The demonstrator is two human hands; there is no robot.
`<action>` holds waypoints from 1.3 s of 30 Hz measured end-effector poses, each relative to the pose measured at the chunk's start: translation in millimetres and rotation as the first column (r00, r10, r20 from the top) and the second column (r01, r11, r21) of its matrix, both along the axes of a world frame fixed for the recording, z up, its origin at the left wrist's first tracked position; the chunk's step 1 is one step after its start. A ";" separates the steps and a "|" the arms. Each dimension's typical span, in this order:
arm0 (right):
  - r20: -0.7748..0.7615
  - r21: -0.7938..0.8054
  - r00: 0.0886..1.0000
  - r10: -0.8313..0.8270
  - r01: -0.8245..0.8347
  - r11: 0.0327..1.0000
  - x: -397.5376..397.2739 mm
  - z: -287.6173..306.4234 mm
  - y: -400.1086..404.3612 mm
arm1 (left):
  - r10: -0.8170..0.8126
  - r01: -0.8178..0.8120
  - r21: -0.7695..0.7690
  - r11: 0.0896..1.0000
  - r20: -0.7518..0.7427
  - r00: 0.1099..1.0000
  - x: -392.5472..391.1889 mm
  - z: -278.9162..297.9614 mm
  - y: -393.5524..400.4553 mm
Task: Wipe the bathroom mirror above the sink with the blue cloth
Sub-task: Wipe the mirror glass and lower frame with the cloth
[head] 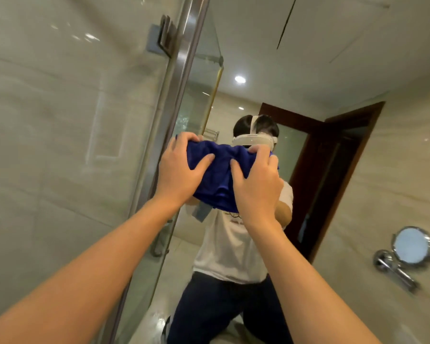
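One blue cloth (217,175), bunched up against the mirror (271,58), two hands on it. Left hand (178,170) grips its left end, fingers curled over the top; right hand (257,182) clutches the right end, arms stretched forward. One round shaving mirror (412,245) sits lower right of the cloth. No writing legible.

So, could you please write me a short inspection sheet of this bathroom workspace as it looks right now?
Surface: mirror, reflecting the person, ceiling and doorway; no streaks discernible.
Job's things: blue cloth, bunched, held up at the mirror.
Clutter: nothing seen.
Grippers: left hand and right hand both grip the cloth, fingers curled over its top edge.
Cables: nothing seen.
Surroundings: glass shower door with metal frame on the left; round magnifying mirror on a chrome arm, lower right.
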State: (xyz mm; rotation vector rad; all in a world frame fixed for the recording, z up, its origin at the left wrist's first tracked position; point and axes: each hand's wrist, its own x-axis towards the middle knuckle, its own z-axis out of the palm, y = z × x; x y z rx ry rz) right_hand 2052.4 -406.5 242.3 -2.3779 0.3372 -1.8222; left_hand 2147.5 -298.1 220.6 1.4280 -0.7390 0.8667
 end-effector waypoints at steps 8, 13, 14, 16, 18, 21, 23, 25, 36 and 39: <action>-0.185 -0.041 0.982 -0.027 0.020 0.999 -1.2 -171.1 16.3 | 0.052 -0.032 0.103 0.994 -0.196 0.979 3.6 -187.6 18.6; -0.270 0.060 0.963 0.000 0.017 0.998 -3.0 -258.1 20.0 | 0.034 0.012 0.131 0.991 -0.342 0.939 -6.6 -272.8 23.2; -0.282 0.092 0.960 0.003 0.024 0.995 -4.6 -275.0 20.4 | 0.038 0.014 0.140 0.990 -0.366 0.930 -10.6 -288.4 21.5; -0.299 0.161 0.954 0.022 0.027 0.987 -11.1 -301.5 20.5 | 0.040 0.021 0.146 0.989 -0.403 0.914 -19.9 -311.6 18.6; -0.330 0.251 0.943 0.048 0.039 0.967 -22.7 -327.6 17.3 | 0.021 0.052 0.143 0.988 -0.462 0.887 -32.7 -333.4 11.6; -0.338 0.330 0.938 0.072 0.047 0.943 -42.3 -355.7 5.8 | -0.004 0.085 0.125 0.988 -0.542 0.841 -53.3 -357.8 -3.1; -0.346 0.349 0.934 0.084 0.045 0.936 -53.9 -368.2 -3.2 | -0.026 0.106 0.095 0.990 -0.610 0.792 -67.2 -370.4 -16.1; -0.382 0.327 0.922 0.065 0.069 0.942 -66.2 -377.1 -13.5 | -0.030 0.108 0.079 0.991 -0.655 0.755 -81.9 -380.0 -30.9; -0.449 0.553 0.893 0.021 0.259 0.792 -168.1 -427.5 -103.3 | -0.141 0.319 0.084 0.944 -0.772 0.620 -177.7 -426.4 -125.0; -0.410 0.674 0.912 0.017 0.290 0.679 -190.1 -441.4 -123.5 | -0.149 0.346 0.084 0.935 -0.789 0.596 -205.9 -435.8 -148.6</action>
